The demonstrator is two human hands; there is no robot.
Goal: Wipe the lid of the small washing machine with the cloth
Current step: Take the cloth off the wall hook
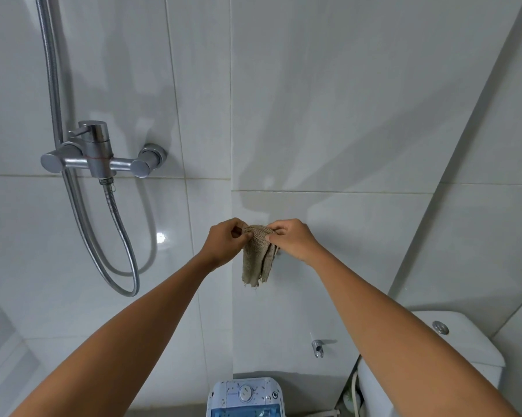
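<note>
Both hands, left hand (225, 242) and right hand (293, 239), pinch the top of the cloth (258, 254) mid-frame, while the washing machine (244, 397) sits straight below at the bottom edge, so it's pretty much equally near either hand.

The cloth (258, 257) is coarse, open-weave, matt beige fabric with frayed edges. Wall tiles (344, 100) are glossy and smooth. Shower mixer (99, 155) and hose (120, 233) are shiny metal. The washing machine (244, 397) looks like smooth plastic.
</note>
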